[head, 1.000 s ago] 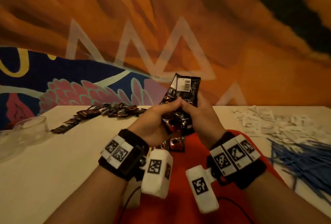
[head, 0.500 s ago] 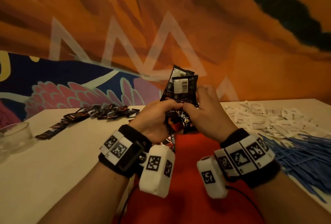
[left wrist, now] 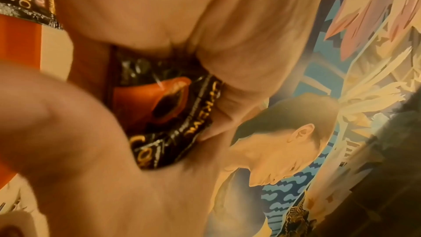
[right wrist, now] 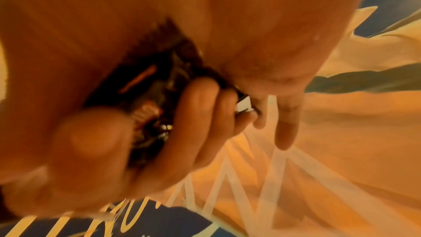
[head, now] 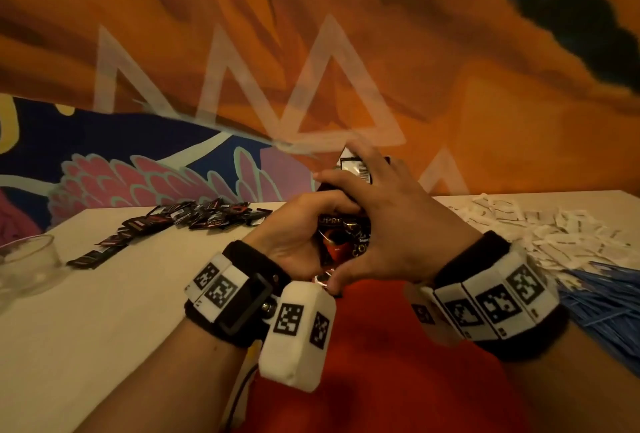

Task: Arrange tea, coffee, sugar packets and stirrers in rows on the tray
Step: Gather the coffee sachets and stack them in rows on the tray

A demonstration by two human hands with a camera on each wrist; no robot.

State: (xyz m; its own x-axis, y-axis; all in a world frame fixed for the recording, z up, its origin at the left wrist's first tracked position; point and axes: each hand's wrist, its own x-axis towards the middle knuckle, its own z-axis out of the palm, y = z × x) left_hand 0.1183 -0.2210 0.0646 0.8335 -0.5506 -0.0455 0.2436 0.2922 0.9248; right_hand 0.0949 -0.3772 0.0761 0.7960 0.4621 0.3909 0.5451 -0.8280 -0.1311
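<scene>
We hold a bunch of black coffee packets (head: pixel 341 242) upright between both hands, above the near end of the red tray (head: pixel 398 346). Our left hand (head: pixel 298 235) curls around the lower part of the bunch, thumb across the front. Our right hand (head: pixel 391 225) wraps the bunch from the right side, its thumb low at the bottom edge and its fingers reaching up over the top, where a white barcode panel peeks out. In the left wrist view the packets (left wrist: pixel 173 114) sit wedged between the two palms; in the right wrist view the packets (right wrist: pixel 157 100) are clasped by curled fingers (right wrist: pixel 200 114).

On the table (head: pixel 104 311), a row of loose coffee packets (head: pixel 180 221) lies to the far left, a glass bowl (head: pixel 27 266) at the left edge, white sugar packets (head: pixel 554 225) in a heap to the right, and blue stirrers (head: pixel 602 297) just beside them.

Compared with half a second ago, our right hand has slid upward, now covering most of the packet tops that stood exposed, and the bunch looks more squared together.
</scene>
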